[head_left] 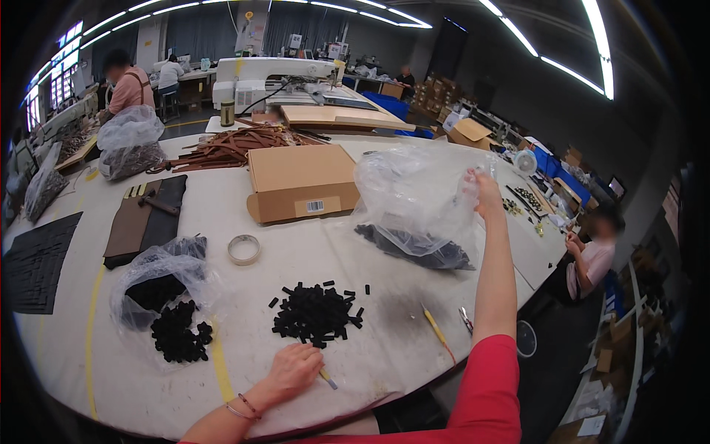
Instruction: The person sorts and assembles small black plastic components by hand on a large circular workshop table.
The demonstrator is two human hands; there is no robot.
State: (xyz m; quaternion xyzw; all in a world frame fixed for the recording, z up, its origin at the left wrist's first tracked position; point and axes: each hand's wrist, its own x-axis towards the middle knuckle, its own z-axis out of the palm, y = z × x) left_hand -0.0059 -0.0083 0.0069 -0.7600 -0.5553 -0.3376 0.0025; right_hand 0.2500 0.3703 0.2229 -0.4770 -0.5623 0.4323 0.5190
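My right hand (484,194) reaches far out over the table, fingers closed on the gathered edge of a large clear plastic bag (403,181). Dark pieces (418,250) lie in the bottom of that bag. My left hand (296,371) rests on the table, fingers curled, at the near edge of a pile of small black oblong pieces (310,312). A thin yellow tool with a grey end (328,379) sticks out from under this hand; the rest of it is hidden. Left of the pile, an open clear bag (159,266) spills black pieces (177,333).
A closed cardboard box (299,177) stands mid-table beside a tape roll (244,250). A yellow-handled pointed tool (438,333) lies at the right near edge. Brown straps (229,144), a folded brown-black piece (146,222) and black strips (37,263) lie farther out. A person (592,255) sits at right.
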